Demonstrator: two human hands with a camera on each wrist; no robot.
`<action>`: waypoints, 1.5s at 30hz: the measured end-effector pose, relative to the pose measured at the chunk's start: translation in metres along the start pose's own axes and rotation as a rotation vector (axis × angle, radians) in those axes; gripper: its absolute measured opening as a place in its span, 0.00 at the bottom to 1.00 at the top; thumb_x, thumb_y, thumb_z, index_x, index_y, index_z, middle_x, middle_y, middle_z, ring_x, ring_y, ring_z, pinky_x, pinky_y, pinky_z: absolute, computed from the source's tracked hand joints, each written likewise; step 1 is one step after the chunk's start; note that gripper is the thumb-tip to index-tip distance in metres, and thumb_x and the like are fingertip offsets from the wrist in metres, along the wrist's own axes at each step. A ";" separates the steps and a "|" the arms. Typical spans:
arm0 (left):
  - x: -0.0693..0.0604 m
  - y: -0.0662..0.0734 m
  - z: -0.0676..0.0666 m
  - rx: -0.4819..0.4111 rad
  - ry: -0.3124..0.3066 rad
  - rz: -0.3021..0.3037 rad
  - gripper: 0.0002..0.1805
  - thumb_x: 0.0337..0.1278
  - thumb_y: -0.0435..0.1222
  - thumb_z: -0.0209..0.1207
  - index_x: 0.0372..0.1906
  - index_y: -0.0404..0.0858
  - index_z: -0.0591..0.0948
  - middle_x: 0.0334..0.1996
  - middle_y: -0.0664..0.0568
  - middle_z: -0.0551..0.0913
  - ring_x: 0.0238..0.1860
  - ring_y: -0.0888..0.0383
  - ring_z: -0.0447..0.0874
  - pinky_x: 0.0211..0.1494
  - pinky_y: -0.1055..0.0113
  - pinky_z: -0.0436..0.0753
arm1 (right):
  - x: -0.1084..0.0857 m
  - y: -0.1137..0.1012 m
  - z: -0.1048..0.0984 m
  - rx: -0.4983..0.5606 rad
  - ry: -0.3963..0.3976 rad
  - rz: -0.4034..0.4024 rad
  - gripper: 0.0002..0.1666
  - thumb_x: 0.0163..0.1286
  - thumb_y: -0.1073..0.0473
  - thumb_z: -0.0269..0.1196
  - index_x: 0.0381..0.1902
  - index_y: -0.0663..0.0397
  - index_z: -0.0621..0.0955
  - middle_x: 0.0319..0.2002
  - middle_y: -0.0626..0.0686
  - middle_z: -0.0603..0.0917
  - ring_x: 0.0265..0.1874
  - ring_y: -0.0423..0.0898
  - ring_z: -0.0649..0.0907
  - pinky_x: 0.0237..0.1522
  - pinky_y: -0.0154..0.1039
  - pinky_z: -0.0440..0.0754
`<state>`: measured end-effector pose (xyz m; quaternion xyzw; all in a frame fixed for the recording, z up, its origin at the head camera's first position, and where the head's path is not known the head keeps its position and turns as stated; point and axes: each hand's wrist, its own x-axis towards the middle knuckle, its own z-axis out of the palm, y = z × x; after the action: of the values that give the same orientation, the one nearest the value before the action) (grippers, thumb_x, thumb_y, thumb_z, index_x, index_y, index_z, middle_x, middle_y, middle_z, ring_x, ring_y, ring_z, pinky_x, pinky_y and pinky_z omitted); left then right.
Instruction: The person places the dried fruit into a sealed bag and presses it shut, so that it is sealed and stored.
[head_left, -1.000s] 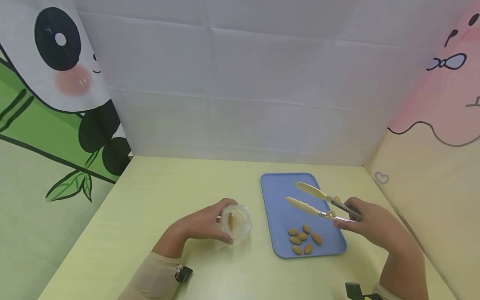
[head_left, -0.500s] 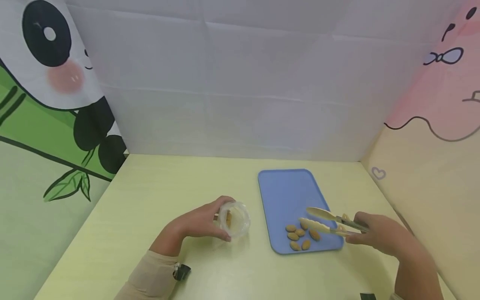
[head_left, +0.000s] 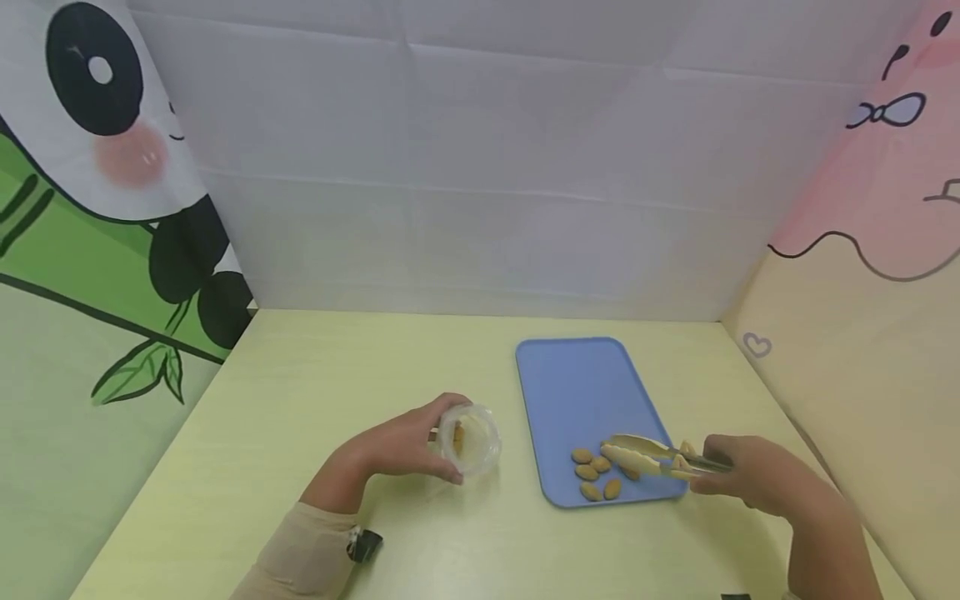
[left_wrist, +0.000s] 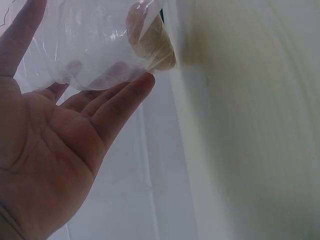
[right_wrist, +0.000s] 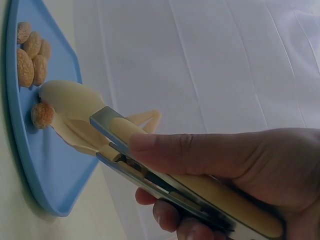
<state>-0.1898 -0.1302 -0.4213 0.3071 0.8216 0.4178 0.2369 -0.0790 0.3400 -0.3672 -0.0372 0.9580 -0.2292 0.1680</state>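
Observation:
My left hand holds a clear plastic jar round its side, fingers and thumb on opposite walls. A brown nut lies at the jar's bottom in the left wrist view. My right hand grips metal tongs with cream scalloped tips, squeezed nearly together low over a blue tray. Several brown almond-shaped nuts lie at the tray's near end. One nut sits right beside the tips in the right wrist view. Whether the tips pinch another nut is hidden.
The jar and tray stand apart on a pale yellow table. A white sheet hangs along the back edge. Printed cloths flank the table, a panda at left and a pink figure at right.
The tongs have come down and toward me, from above the tray's middle to the nuts, and their tips have drawn together. The left hand stays on the jar.

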 end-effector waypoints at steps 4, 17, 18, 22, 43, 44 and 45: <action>-0.001 0.002 0.000 0.005 0.001 0.000 0.51 0.37 0.51 0.77 0.68 0.58 0.60 0.61 0.48 0.73 0.58 0.49 0.74 0.59 0.51 0.74 | 0.001 -0.001 0.000 -0.014 0.000 -0.013 0.19 0.61 0.40 0.67 0.31 0.45 0.73 0.23 0.44 0.74 0.18 0.41 0.70 0.20 0.36 0.69; 0.000 0.002 0.001 0.004 0.003 0.005 0.51 0.38 0.50 0.77 0.68 0.57 0.60 0.61 0.48 0.73 0.59 0.49 0.74 0.61 0.49 0.73 | -0.002 -0.005 -0.005 -0.140 0.127 -0.067 0.20 0.62 0.33 0.63 0.35 0.40 0.74 0.22 0.40 0.74 0.18 0.38 0.71 0.22 0.34 0.69; 0.000 0.001 0.001 0.004 0.002 0.005 0.51 0.38 0.50 0.77 0.68 0.57 0.60 0.61 0.48 0.73 0.59 0.49 0.74 0.61 0.49 0.73 | -0.002 -0.007 -0.005 -0.155 0.146 -0.076 0.20 0.62 0.33 0.63 0.35 0.39 0.74 0.22 0.40 0.74 0.18 0.37 0.71 0.22 0.34 0.68; 0.001 -0.002 0.001 0.003 0.004 0.009 0.50 0.38 0.50 0.77 0.68 0.57 0.60 0.60 0.48 0.73 0.58 0.50 0.74 0.60 0.49 0.73 | -0.001 -0.016 -0.009 -0.196 0.229 -0.121 0.18 0.62 0.34 0.64 0.35 0.36 0.75 0.21 0.38 0.72 0.19 0.35 0.68 0.24 0.33 0.66; 0.005 -0.006 0.002 -0.006 -0.002 0.031 0.51 0.37 0.53 0.77 0.68 0.56 0.60 0.59 0.48 0.74 0.56 0.50 0.75 0.59 0.52 0.74 | 0.016 -0.107 -0.004 -0.146 0.295 -0.425 0.13 0.64 0.39 0.65 0.35 0.34 0.76 0.20 0.31 0.70 0.20 0.30 0.69 0.26 0.30 0.68; 0.005 -0.006 0.003 -0.010 -0.004 0.033 0.51 0.37 0.53 0.77 0.68 0.56 0.60 0.59 0.48 0.74 0.56 0.51 0.75 0.59 0.52 0.74 | 0.018 -0.110 -0.002 -0.145 0.285 -0.432 0.13 0.64 0.39 0.65 0.36 0.35 0.76 0.21 0.31 0.70 0.21 0.30 0.69 0.26 0.30 0.68; 0.006 -0.006 0.003 -0.012 -0.007 0.036 0.51 0.37 0.52 0.77 0.69 0.56 0.60 0.59 0.48 0.74 0.56 0.51 0.76 0.59 0.53 0.74 | 0.019 -0.112 -0.001 -0.143 0.277 -0.435 0.13 0.64 0.39 0.66 0.37 0.35 0.76 0.21 0.31 0.71 0.21 0.30 0.69 0.26 0.30 0.69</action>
<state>-0.1938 -0.1276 -0.4286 0.3220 0.8125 0.4259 0.2339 -0.0981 0.2371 -0.3217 -0.2224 0.9551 -0.1948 -0.0209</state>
